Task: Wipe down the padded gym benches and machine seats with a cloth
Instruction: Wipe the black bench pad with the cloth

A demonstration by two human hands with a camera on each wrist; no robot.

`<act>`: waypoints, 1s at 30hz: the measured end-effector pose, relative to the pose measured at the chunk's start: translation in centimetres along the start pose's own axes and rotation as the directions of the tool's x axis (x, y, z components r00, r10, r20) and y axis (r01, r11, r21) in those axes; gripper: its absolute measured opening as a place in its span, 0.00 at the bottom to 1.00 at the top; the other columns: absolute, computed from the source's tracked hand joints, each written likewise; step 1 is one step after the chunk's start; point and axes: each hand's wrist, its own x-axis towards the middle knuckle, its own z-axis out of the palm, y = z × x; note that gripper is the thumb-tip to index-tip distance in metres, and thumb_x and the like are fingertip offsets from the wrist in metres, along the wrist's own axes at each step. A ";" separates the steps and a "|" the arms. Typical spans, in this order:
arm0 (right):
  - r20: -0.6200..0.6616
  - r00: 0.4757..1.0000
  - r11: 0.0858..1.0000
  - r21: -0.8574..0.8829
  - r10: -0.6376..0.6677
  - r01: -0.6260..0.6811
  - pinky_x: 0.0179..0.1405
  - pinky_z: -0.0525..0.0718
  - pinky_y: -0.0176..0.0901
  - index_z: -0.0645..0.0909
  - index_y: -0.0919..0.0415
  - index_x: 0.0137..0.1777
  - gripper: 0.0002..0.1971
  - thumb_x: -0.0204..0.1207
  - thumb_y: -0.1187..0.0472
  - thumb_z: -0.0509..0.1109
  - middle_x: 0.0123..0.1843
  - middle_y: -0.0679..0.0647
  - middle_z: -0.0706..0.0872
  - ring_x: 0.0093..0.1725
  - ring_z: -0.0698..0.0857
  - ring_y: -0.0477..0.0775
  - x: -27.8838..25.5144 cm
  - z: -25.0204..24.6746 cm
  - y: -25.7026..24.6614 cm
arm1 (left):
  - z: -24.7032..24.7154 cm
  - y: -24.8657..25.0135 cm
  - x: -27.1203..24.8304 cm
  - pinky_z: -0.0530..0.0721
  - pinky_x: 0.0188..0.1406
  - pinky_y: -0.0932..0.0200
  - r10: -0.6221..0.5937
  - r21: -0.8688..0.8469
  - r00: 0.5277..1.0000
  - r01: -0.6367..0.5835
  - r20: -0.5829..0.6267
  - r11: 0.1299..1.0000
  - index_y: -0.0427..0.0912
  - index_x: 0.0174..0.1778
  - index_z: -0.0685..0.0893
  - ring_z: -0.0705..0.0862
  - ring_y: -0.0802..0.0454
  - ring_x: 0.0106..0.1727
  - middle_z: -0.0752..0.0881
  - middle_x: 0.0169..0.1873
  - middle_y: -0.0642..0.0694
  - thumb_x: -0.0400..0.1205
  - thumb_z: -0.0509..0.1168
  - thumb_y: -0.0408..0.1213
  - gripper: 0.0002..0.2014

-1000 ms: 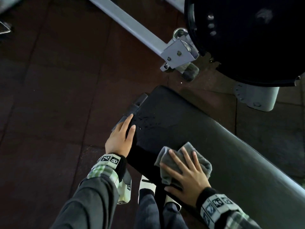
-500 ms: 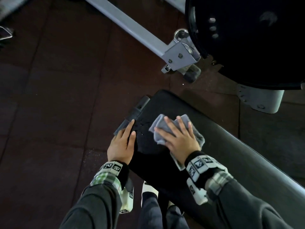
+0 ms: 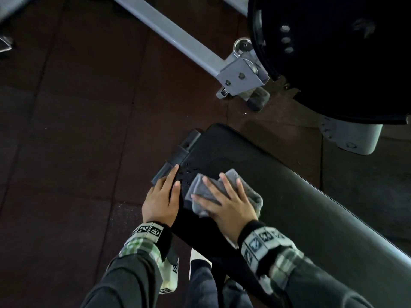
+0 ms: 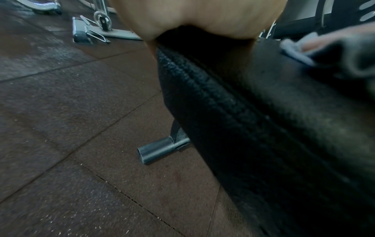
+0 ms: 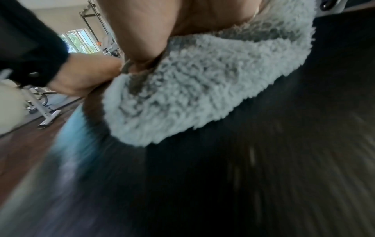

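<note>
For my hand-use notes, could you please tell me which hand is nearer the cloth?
Right. The right hand presses flat on the cloth; the left hand rests beside it on the bench edge.

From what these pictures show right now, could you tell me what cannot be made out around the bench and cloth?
- Head view: pad under the cloth is hidden by it and the right hand.
- Head view: bench runs past the right edge.
- Left wrist view: left hand fingers cut off at the top edge.
- Right wrist view: bench surface smeared by motion blur.
</note>
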 end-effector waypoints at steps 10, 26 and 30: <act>-0.024 0.987 0.987 0.024 0.160 -0.159 0.71 0.62 0.74 0.54 0.33 0.79 0.29 0.77 0.43 0.53 0.82 0.49 0.58 0.80 0.55 0.69 -4.8 0.5 4.9 | 0.2 0.0 -0.1 0.81 0.49 0.45 0.006 0.017 1.000 -0.005 -0.019 1.000 0.72 0.80 0.61 0.82 0.43 0.57 0.82 0.64 0.54 0.83 0.39 0.62 0.27; -0.006 0.976 0.976 0.019 0.217 -0.217 0.73 0.57 0.73 0.54 0.33 0.79 0.28 0.78 0.40 0.50 0.83 0.46 0.56 0.79 0.55 0.67 -1.2 -0.7 6.7 | 0.3 1.8 0.5 0.83 0.47 0.42 0.017 0.087 0.996 -0.009 -0.092 0.996 0.59 0.77 0.74 0.85 0.40 0.57 0.83 0.64 0.48 0.84 0.47 0.55 0.26; -0.029 0.993 0.993 0.011 0.114 -0.114 0.73 0.56 0.71 0.52 0.34 0.79 0.28 0.78 0.42 0.51 0.82 0.49 0.58 0.80 0.55 0.68 -4.6 0.3 4.9 | 0.2 2.1 0.7 0.83 0.40 0.48 0.011 0.113 0.999 -0.006 -0.049 0.994 0.64 0.80 0.68 0.86 0.40 0.54 0.85 0.61 0.47 0.85 0.43 0.61 0.27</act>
